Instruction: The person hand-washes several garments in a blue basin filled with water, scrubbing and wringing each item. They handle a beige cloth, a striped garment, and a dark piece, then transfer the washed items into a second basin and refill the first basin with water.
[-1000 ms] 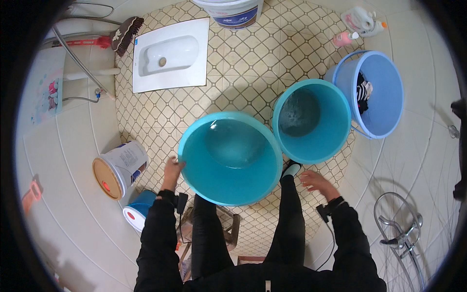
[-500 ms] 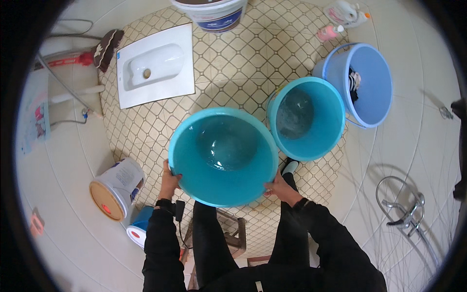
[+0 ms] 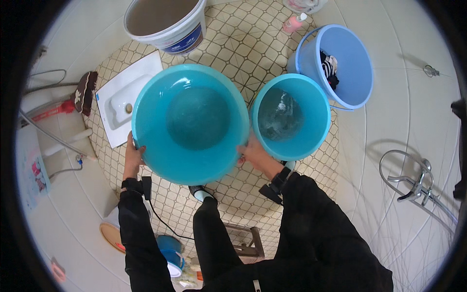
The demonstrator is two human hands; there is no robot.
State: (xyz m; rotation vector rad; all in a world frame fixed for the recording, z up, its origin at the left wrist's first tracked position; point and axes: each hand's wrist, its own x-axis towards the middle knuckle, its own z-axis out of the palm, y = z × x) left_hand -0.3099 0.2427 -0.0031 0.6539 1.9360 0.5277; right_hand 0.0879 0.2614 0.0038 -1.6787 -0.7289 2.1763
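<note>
A wide turquoise basin (image 3: 194,168) with water in its bottom is gripped between my two hands. My left hand (image 3: 133,156) is closed round its left rim, thumb over the inside. On the opposite rim my right hand (image 3: 255,152) is closed the same way. The basin partly covers the white squat toilet (image 3: 116,104) set in the floor. Close by on the right stands a turquoise bucket (image 3: 316,124) with water in it, near my right hand.
A blue bucket (image 3: 355,73) with dark and striped cloth (image 3: 330,68) stands behind the turquoise one. A big white tub (image 3: 187,31) of murky water is at the back. Below my legs is a wooden stool (image 3: 250,241). A shower tap (image 3: 416,187) juts from the right wall.
The basin has moved left and away from me, toward the toilet, with both hands on its rim. My view has shifted, and my left foot now shows below the basin.
</note>
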